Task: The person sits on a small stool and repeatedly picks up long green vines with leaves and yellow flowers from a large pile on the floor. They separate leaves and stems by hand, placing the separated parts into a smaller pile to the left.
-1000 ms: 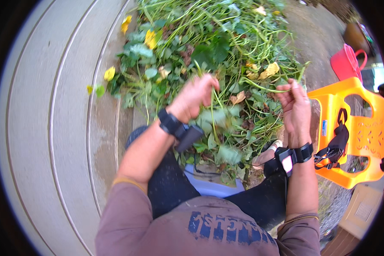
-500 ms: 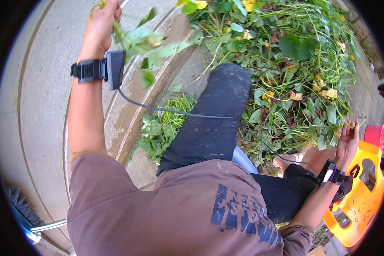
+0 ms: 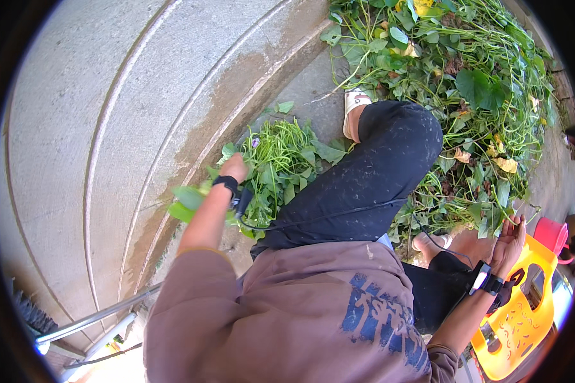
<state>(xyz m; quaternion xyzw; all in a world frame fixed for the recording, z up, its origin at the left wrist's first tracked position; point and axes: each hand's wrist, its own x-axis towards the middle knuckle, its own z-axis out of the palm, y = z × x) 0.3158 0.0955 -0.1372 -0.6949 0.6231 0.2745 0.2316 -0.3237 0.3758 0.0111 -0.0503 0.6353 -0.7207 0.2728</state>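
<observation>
My left hand (image 3: 235, 167) is down at a small heap of sorted green stems (image 3: 284, 159) on the concrete, to the left of my knee. Its fingers are curled around a few leafy stems, and broad leaves (image 3: 186, 199) stick out beside the wrist. A black wrist device with a cable sits on that arm. My right hand (image 3: 508, 238) is held palm up at the lower right with fingers apart and nothing in it. It is at the edge of the big pile of leafy vines (image 3: 466, 83), which has some yellowed leaves in it.
My leg in black trousers (image 3: 377, 179) stretches between the two heaps, with a white sandal (image 3: 354, 102) at its end. An orange plastic stool (image 3: 524, 325) and a pink bucket (image 3: 551, 233) stand at the right. Metal rods (image 3: 89, 317) lie at the lower left on curved concrete steps (image 3: 121, 115).
My left hand came down from its raised position with the leafy stems to the small heap. The view swung left. My right hand stayed open by the big pile.
</observation>
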